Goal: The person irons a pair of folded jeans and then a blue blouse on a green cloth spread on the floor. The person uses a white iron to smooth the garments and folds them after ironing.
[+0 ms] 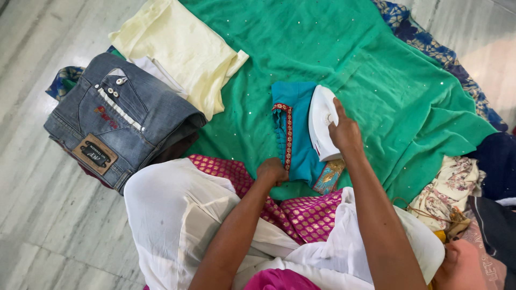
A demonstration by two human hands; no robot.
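Iron [321,121] in right hand [344,131], on teal garment [295,129].

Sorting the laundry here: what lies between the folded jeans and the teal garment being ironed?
In the head view, a folded pale yellow cloth and a stretch of the green sequinned fabric lie between the jeans and the teal garment.

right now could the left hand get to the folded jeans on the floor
Probably yes: the left hand pins the teal garment, and the folded jeans lie close on its own side, with only white cloth between.
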